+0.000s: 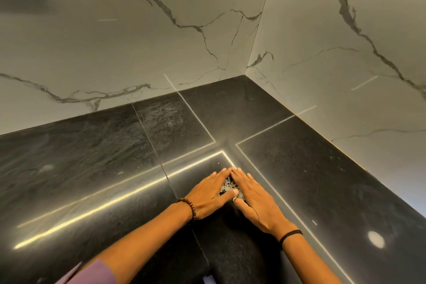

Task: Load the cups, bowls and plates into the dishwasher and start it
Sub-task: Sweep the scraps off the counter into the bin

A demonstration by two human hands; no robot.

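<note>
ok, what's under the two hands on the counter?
Left hand and right hand lie flat, fingertips touching, on the black countertop. In the gap between them a small pale, glinting heap shows; what it is cannot be told. Whatever lies under the palms is covered.

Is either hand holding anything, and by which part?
Nothing is gripped: left hand and right hand lie flat on the counter, fencing in a small whitish heap, unidentifiable.
</note>
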